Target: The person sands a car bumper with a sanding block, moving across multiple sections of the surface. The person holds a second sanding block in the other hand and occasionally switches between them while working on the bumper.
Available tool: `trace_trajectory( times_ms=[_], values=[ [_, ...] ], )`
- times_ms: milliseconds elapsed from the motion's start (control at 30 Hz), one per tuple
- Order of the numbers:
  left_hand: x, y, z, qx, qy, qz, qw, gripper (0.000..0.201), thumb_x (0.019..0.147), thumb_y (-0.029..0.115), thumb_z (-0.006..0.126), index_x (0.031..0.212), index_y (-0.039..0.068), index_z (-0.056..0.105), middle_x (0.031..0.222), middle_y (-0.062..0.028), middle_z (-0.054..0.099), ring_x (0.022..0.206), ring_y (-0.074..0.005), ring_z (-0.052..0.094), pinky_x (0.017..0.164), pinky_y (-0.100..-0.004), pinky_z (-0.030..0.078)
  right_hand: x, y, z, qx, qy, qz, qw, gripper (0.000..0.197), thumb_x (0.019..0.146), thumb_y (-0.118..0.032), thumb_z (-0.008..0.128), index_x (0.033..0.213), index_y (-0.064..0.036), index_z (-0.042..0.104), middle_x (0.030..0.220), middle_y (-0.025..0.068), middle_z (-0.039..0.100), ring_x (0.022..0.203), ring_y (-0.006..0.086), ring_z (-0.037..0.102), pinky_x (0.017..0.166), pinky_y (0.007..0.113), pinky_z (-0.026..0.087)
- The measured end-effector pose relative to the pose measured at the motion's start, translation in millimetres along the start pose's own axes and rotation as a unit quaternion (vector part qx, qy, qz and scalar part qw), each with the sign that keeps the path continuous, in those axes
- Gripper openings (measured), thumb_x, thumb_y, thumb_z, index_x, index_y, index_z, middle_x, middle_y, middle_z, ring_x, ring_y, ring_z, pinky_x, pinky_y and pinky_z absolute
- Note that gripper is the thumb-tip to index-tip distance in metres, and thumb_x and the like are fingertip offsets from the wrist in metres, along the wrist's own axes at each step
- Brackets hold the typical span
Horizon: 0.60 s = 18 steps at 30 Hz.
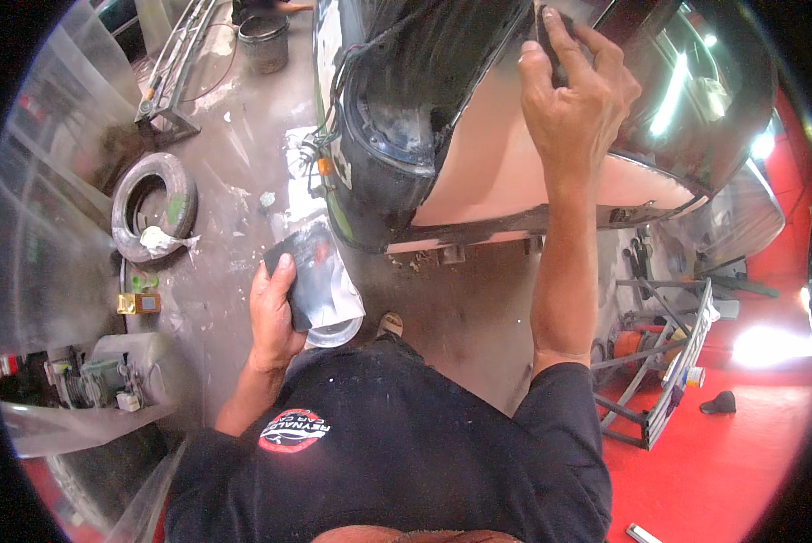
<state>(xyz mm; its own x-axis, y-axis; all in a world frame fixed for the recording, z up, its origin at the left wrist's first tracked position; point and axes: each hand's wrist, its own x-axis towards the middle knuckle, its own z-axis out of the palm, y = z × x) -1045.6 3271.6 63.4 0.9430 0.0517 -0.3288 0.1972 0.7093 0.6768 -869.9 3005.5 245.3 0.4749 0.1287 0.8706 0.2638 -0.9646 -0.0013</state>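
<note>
At chest height my left hand [275,319] is closed on a dark, flat sheet [308,282] with a pale, creased edge. Under the sheet shows the rim of a clear round plastic tub [336,335], apparently in the same grip. My right arm reaches forward over a car body panel [483,172] coated in pinkish beige. Against the panel's upper edge, my right hand [578,104] holds a small dark pad [558,68] under its fingers. The pad is partly hidden, so its kind is unclear. Left of the panel sits a dark headlight housing [383,136] with loose wires.
A tyre [181,206] lies on the grey floor to the left, with a compressor-like machine [107,385] nearer me. A bucket [263,43] stands at the far left. On the right, a metal frame stand [652,421] meets a red floor [723,462]. Plastic sheeting [53,181] hangs left.
</note>
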Motion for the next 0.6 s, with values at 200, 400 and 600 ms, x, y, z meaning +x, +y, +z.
trace_trajectory(
  times_ms=[200, 400, 600],
  values=[
    [11.2, -5.7, -2.1, 0.005, 0.005, -0.012, 1.000, 0.032, 0.108, 0.017, 0.052, 0.133, -0.002, 0.052, 0.124, -0.0177, 0.068, 0.109, -0.0257, 0.070, 0.096, -0.0407, 0.058, -44.9, 7.1, 16.5, -0.017, -0.006, -0.046, 0.999, 0.037, 0.080, -0.030, 0.077, 0.116, -0.0259, 0.080, 0.121, 0.0019, 0.064, 0.112, 0.0334, 0.052, 0.097, 0.044, 0.045],
    [18.5, -6.4, -2.7, -0.007, 0.000, -0.014, 1.000, 0.032, 0.108, 0.016, 0.051, 0.134, -0.002, 0.052, 0.125, -0.0175, 0.068, 0.110, -0.0254, 0.070, 0.096, -0.0403, 0.058, -81.3, -0.2, 20.5, 0.003, -0.027, -0.042, 0.999, 0.039, 0.079, -0.028, 0.078, 0.118, -0.0231, 0.079, 0.123, 0.0038, 0.063, 0.112, 0.0313, 0.051, 0.100, 0.044, 0.041],
    [19.0, -4.9, -4.0, 0.003, -0.001, -0.012, 1.000, 0.033, 0.108, 0.016, 0.051, 0.137, -0.001, 0.052, 0.126, -0.0168, 0.068, 0.110, -0.0250, 0.070, 0.098, -0.0407, 0.057, -106.0, -4.1, 21.7, 0.023, -0.059, -0.031, 0.998, 0.040, 0.079, -0.027, 0.079, 0.119, -0.0222, 0.078, 0.125, 0.0061, 0.062, 0.115, 0.0308, 0.050, 0.101, 0.046, 0.041]
  ],
)
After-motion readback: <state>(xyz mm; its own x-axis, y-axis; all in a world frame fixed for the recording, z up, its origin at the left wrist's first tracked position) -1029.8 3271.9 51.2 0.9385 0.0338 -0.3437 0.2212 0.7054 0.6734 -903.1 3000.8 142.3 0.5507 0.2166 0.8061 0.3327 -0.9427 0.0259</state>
